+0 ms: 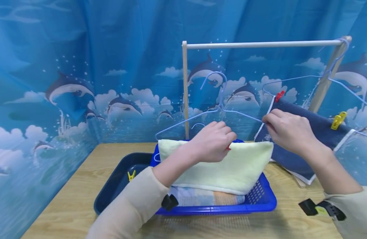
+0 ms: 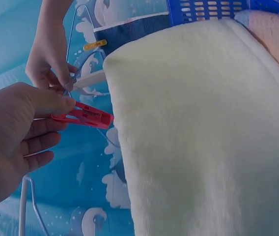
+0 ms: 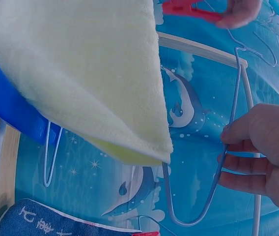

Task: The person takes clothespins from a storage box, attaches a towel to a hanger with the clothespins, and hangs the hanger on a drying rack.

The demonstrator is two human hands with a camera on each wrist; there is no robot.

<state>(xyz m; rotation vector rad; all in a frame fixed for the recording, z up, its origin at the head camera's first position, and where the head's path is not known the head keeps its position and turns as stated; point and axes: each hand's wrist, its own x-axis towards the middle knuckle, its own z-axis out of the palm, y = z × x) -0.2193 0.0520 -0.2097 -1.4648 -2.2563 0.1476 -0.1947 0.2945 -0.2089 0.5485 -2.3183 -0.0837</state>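
My left hand [image 1: 214, 142] pinches a red clothespin [image 2: 88, 115] between thumb and fingers, its tip at the upper edge of a pale yellow towel [image 1: 231, 172]. That towel hangs from the bottom of a light purple wire hanger [image 1: 189, 119], whose hook points up, free of any bar. With thumb and fingertips, my right hand [image 1: 288, 129] holds the hanger's right shoulder [image 3: 232, 115] near its end. In the right wrist view, the hanger's bent end sticks out past the towel's corner. Whether the clothespin bites the towel cannot be made out.
Below the towel stands a blue basket [image 1: 261, 208] with a checked cloth [image 1: 201, 197] inside. A dark tray [image 1: 111, 181] to its left holds a yellow clothespin [image 1: 131, 175]. At right, a navy cloth [image 1: 315, 132] hangs clipped to another hanger on the rack [image 1: 261, 44].
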